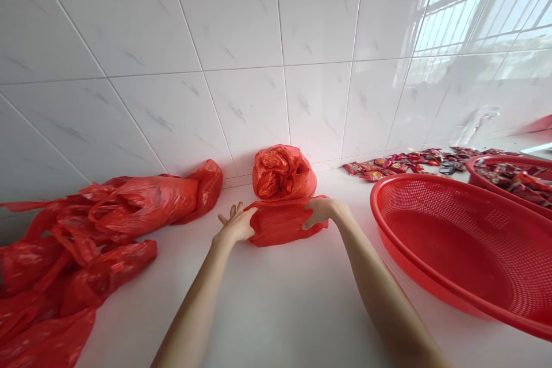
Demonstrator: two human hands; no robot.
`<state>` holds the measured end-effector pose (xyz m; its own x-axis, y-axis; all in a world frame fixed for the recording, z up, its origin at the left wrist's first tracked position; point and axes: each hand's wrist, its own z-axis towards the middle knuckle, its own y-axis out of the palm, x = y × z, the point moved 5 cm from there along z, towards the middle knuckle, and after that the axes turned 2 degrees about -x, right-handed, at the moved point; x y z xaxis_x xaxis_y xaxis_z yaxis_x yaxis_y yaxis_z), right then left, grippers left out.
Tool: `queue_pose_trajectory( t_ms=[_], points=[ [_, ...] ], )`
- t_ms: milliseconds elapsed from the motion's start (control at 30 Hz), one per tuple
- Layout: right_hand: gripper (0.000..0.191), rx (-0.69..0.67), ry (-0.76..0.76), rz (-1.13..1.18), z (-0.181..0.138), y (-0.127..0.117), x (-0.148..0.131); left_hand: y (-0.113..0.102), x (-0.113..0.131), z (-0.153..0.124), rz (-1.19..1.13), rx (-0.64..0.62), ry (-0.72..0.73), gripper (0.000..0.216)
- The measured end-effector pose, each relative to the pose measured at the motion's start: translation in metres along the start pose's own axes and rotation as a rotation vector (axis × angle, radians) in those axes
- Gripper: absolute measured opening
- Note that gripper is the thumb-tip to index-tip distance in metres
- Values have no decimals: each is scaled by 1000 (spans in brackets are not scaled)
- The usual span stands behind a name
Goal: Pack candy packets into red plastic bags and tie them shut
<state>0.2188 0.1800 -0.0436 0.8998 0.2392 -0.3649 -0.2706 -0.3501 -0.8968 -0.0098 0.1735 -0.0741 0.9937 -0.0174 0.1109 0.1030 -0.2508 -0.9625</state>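
A red plastic bag [282, 224] lies flat on the white counter [302, 299] in front of the tiled wall. My left hand [236, 224] presses on its left edge, thumb on the plastic and fingers raised and spread. My right hand [319, 211] grips its upper right corner with curled fingers. Just behind it a balled-up red plastic bag [281, 172] stands against the wall.
A heap of loose red plastic bags [86, 230] covers the left of the counter. An empty red perforated basket [466, 247] sits at the right, with a second red basket [513, 172] of red-wrapped candies behind it. Loose wrapped candies [401, 164] lie along the wall.
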Motion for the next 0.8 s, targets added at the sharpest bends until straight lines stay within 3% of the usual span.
queue_pose_trajectory(
  t_ms=[100,267,433,567,667,800],
  points=[
    [53,-84,62,-8,-3,0,4,-5,1,-2,-9,-9,21,74],
    [64,-57,11,23,-10,-7,-5,-25,22,-20,-41,33,179,48],
    [51,-23,-84,49,-23,-18,-20,-49,53,-55,-148,210,387,40],
    [36,0,-143,65,-38,-27,-26,-56,78,-78,-313,216,546,36],
    [44,31,-159,66,-49,-36,-25,-44,100,-95,-377,213,716,31],
    [77,22,-110,36,-62,-44,-17,16,116,-124,-289,288,827,36]
  ],
)
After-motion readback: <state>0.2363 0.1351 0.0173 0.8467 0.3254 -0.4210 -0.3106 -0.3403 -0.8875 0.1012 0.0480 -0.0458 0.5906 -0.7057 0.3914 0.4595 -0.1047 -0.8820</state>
